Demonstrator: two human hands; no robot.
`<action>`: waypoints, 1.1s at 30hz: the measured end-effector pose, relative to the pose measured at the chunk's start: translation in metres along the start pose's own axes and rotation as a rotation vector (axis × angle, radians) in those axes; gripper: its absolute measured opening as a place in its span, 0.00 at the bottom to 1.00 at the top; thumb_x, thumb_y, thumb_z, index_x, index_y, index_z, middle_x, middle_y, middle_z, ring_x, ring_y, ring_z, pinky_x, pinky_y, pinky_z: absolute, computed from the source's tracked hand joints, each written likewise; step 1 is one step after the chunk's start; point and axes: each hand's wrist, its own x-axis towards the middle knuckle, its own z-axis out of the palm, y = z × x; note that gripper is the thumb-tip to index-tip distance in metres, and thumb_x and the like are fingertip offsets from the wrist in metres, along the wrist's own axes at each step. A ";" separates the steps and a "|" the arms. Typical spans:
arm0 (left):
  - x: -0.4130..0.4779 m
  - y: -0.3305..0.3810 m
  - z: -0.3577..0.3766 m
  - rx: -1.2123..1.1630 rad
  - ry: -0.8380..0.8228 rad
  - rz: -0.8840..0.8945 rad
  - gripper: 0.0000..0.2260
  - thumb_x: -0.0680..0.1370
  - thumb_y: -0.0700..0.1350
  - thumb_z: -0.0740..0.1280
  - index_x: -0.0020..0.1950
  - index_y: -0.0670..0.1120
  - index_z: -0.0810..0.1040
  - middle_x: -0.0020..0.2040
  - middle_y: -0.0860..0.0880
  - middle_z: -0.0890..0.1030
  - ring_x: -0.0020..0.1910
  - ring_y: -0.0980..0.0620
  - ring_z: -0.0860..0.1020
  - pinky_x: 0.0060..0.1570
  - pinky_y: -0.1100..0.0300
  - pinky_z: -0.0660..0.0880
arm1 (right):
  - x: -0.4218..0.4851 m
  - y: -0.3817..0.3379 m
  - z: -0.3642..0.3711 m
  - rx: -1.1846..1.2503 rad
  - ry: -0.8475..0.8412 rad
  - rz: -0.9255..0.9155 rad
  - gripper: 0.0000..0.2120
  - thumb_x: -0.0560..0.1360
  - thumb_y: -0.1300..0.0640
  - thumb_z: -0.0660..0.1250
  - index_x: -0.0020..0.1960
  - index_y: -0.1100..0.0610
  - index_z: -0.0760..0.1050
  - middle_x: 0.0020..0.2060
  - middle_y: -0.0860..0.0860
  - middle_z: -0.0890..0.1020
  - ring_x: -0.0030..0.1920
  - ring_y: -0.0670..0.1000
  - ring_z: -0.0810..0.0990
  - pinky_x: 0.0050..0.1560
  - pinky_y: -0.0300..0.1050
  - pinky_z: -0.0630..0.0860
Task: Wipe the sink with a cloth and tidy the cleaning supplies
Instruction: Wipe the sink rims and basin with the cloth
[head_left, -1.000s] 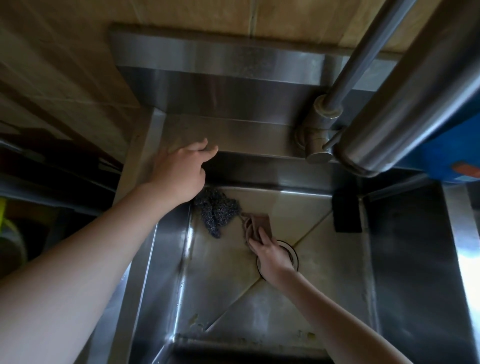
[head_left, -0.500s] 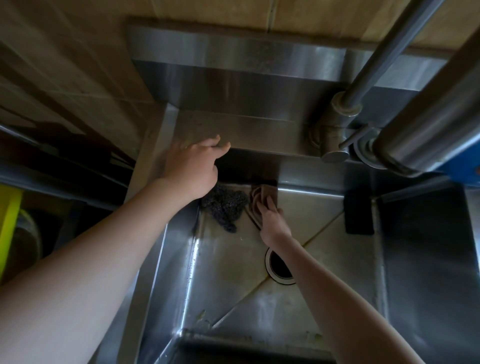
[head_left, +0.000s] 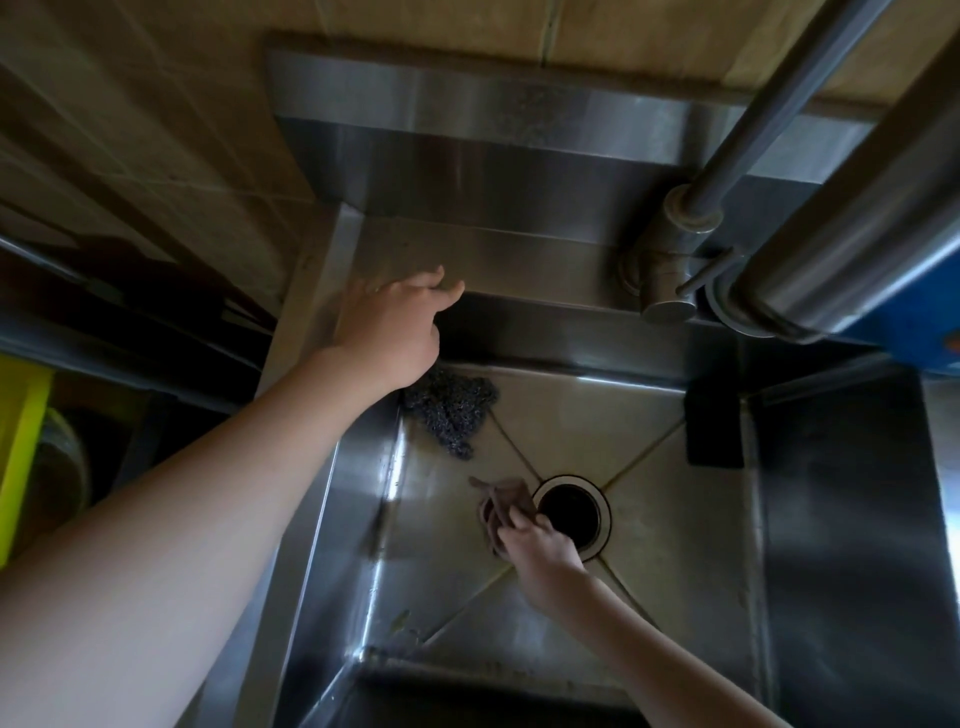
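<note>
Below me is a deep steel sink (head_left: 675, 545) with a round drain (head_left: 571, 512) in its floor. My right hand (head_left: 540, 558) is down on the sink floor, gripping a crumpled brown cloth (head_left: 501, 501) just left of the drain. My left hand (head_left: 395, 327) rests flat on the sink's back-left rim, fingers spread, holding nothing. A grey steel-wool scourer (head_left: 452, 410) lies in the back-left corner of the basin, partly under my left wrist.
A black sponge (head_left: 714, 426) leans on the sink's right wall. The faucet base (head_left: 670, 270) and its pipe rise at the back right, beside a thick steel tube (head_left: 841, 223). A yellow object (head_left: 21, 447) sits at the far left.
My right hand has pulled the cloth from the basin's back wall forward to the left side of the drain. My left hand stays on the rim.
</note>
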 end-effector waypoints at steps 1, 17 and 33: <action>0.000 0.000 0.000 -0.002 -0.002 -0.001 0.26 0.77 0.39 0.58 0.73 0.57 0.62 0.75 0.54 0.60 0.70 0.44 0.66 0.69 0.45 0.61 | -0.002 -0.002 0.001 0.038 -0.005 -0.016 0.23 0.76 0.66 0.59 0.71 0.56 0.65 0.74 0.51 0.59 0.72 0.58 0.61 0.66 0.53 0.69; 0.001 -0.002 0.004 -0.019 -0.001 0.008 0.29 0.76 0.35 0.58 0.74 0.56 0.61 0.76 0.53 0.59 0.71 0.45 0.64 0.69 0.44 0.61 | 0.059 -0.095 -0.002 0.324 0.128 -0.129 0.34 0.72 0.73 0.57 0.75 0.55 0.57 0.76 0.51 0.58 0.70 0.61 0.63 0.65 0.53 0.70; -0.010 0.003 0.015 0.111 0.045 0.017 0.29 0.77 0.42 0.60 0.76 0.53 0.55 0.77 0.50 0.54 0.74 0.46 0.56 0.69 0.46 0.55 | 0.016 -0.067 0.071 0.168 0.023 -0.258 0.31 0.75 0.69 0.52 0.75 0.48 0.56 0.77 0.43 0.51 0.67 0.60 0.63 0.61 0.56 0.73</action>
